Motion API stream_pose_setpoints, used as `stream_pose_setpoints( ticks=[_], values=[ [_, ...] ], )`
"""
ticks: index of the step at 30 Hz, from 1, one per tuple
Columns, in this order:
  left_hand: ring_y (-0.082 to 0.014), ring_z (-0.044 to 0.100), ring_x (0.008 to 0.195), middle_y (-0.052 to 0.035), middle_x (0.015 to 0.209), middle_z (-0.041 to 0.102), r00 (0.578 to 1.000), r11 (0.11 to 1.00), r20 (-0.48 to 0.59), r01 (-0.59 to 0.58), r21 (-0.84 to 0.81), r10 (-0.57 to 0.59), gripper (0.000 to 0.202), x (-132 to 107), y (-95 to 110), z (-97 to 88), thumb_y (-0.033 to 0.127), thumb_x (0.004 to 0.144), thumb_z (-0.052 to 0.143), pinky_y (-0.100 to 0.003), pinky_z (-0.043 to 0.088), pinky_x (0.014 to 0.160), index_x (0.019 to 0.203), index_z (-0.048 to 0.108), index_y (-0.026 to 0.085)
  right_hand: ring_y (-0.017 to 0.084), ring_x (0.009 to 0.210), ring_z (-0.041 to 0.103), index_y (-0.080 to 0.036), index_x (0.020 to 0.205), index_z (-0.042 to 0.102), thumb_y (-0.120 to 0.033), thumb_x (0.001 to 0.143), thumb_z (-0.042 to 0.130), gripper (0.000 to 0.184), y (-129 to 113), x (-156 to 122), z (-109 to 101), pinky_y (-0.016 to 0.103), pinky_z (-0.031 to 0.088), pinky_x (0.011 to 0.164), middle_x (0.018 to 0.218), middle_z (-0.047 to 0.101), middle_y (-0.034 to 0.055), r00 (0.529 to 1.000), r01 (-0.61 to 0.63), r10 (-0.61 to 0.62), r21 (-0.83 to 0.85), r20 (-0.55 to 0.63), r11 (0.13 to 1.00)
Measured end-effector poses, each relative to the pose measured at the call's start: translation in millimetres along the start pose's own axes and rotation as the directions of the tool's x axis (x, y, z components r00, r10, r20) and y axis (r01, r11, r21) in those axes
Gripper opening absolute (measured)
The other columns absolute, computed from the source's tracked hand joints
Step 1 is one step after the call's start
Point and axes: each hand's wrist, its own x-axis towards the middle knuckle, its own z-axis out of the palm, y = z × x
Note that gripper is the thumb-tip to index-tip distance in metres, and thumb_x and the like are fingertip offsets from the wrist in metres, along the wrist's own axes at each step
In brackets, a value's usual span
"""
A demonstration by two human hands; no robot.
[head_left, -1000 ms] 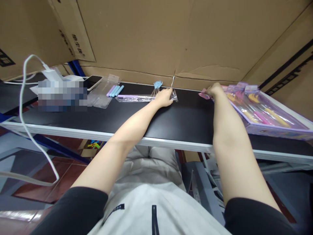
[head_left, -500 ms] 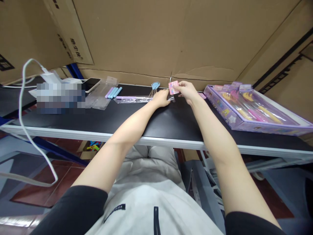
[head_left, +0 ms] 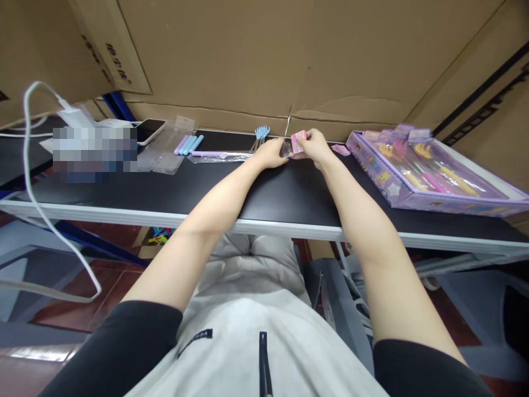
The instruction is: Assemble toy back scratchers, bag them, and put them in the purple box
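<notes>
My right hand [head_left: 316, 148] pinches a small pink card [head_left: 298, 142] at the far side of the black table [head_left: 289, 198]. Right beside it, my left hand [head_left: 270, 154] holds the open end of a long clear plastic bag [head_left: 221, 157] lying on the table, with a purple stick inside. The card touches the bag's mouth between my two hands. Blue forks [head_left: 261, 133] lie just behind my left hand.
A purple box of coloured cutlery [head_left: 430, 171] sits at the right, with more pink cards [head_left: 341, 149] near it. Blue and purple sticks [head_left: 188, 144], clear bags [head_left: 165, 154], a phone [head_left: 149, 130] and a white charger with cable [head_left: 66, 113] lie at the left. Cardboard boxes [head_left: 264, 60] wall the back.
My right hand took a pink card from beside the purple box and carried it left to the bag's mouth. My left hand stayed on the bag.
</notes>
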Motion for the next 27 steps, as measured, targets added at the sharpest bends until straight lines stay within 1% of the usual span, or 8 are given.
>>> stream_pose_setpoints(
  ticks=[4, 8, 12, 15, 17, 20, 23, 27],
  values=[
    [-0.0381, 0.067, 0.13, -0.0202, 0.131, 0.073, 1.0, 0.999, 0.008, 0.001, -0.047, -0.001, 0.047, 1, -5, -0.7, 0.03, 0.085, 0.075, -0.048, 0.054, 0.111, 0.127, 0.063, 0.011, 0.023, 0.082, 0.076, -0.019, 0.093, 0.057, -0.012, 0.1, 0.064, 0.013, 0, 1, 2, 0.055, 0.066, 0.088, 0.081, 0.064, 0.0021, 1.0, 0.012, -0.012, -0.004, -0.015, 1.0],
    [-0.0385, 0.066, 0.131, -0.0197, 0.132, 0.071, 1.0, 0.997, 0.005, 0.006, -0.08, -0.005, 0.051, 1, -6, 0.5, 0.029, 0.082, 0.078, -0.048, 0.053, 0.112, 0.127, 0.061, 0.013, 0.021, 0.082, 0.073, -0.019, 0.085, 0.057, -0.003, 0.096, 0.059, 0.019, -1, -1, 5, 0.054, 0.065, 0.091, 0.074, 0.063, 0.0021, 1.0, -0.007, 0.007, 0.0, 0.027, 1.0],
    [-0.0394, 0.064, 0.134, -0.02, 0.135, 0.07, 1.0, 0.997, -0.003, 0.0, -0.081, -0.001, 0.054, 0, -4, 1.0, 0.028, 0.081, 0.077, -0.047, 0.053, 0.112, 0.13, 0.059, 0.014, 0.017, 0.078, 0.069, -0.02, 0.082, 0.056, 0.003, 0.091, 0.059, 0.024, -3, -7, 7, 0.043, 0.066, 0.088, 0.069, 0.062, 0.0003, 0.992, -0.073, 0.058, 0.128, 0.112, 0.989],
    [-0.0397, 0.065, 0.133, -0.0215, 0.136, 0.07, 1.0, 0.998, -0.01, 0.005, -0.065, -0.006, 0.053, -1, -3, 1.6, 0.029, 0.083, 0.075, -0.047, 0.053, 0.11, 0.131, 0.059, 0.013, 0.015, 0.077, 0.068, -0.019, 0.081, 0.057, 0.004, 0.089, 0.063, 0.026, -6, -12, 8, 0.036, 0.065, 0.083, 0.071, 0.063, 0.0004, 0.987, -0.123, 0.096, 0.212, 0.131, 0.97],
    [-0.0397, 0.066, 0.132, -0.0219, 0.135, 0.071, 1.0, 0.998, -0.015, 0.0, -0.06, -0.001, 0.051, -1, -3, 2.6, 0.028, 0.084, 0.074, -0.046, 0.053, 0.11, 0.131, 0.059, 0.013, 0.014, 0.075, 0.066, -0.018, 0.08, 0.057, 0.004, 0.088, 0.067, 0.026, -8, -15, 8, 0.034, 0.064, 0.082, 0.072, 0.064, 0.0005, 0.985, -0.141, 0.114, 0.228, 0.13, 0.963],
    [-0.0396, 0.067, 0.13, -0.021, 0.132, 0.072, 1.0, 0.998, -0.022, -0.015, -0.066, 0.013, 0.05, 0, -3, 3.9, 0.029, 0.083, 0.074, -0.046, 0.054, 0.109, 0.129, 0.06, 0.014, 0.012, 0.071, 0.064, -0.018, 0.079, 0.056, 0.001, 0.087, 0.074, 0.028, -9, -18, 7, 0.033, 0.062, 0.081, 0.07, 0.063, -0.0001, 0.981, -0.166, 0.142, 0.201, 0.129, 0.965],
    [-0.0397, 0.067, 0.131, -0.0222, 0.132, 0.072, 1.0, 0.998, -0.018, -0.017, -0.063, 0.015, 0.048, 0, -2, 3.8, 0.029, 0.084, 0.073, -0.046, 0.054, 0.108, 0.128, 0.059, 0.014, 0.01, 0.067, 0.061, -0.018, 0.078, 0.053, -0.006, 0.09, 0.078, 0.03, -10, -20, 8, 0.031, 0.061, 0.079, 0.066, 0.061, -0.0017, 0.98, -0.183, 0.162, 0.193, 0.117, 0.964],
    [-0.0401, 0.065, 0.133, -0.0249, 0.134, 0.07, 1.0, 0.997, -0.019, -0.012, -0.072, 0.01, 0.047, -1, 1, 1.9, 0.028, 0.085, 0.072, -0.046, 0.052, 0.11, 0.127, 0.058, 0.012, 0.009, 0.064, 0.059, -0.019, 0.078, 0.053, -0.017, 0.096, 0.077, 0.03, -11, -21, 12, 0.028, 0.059, 0.076, 0.065, 0.06, -0.0034, 0.978, -0.2, 0.18, 0.246, 0.102, 0.948]
  ],
)
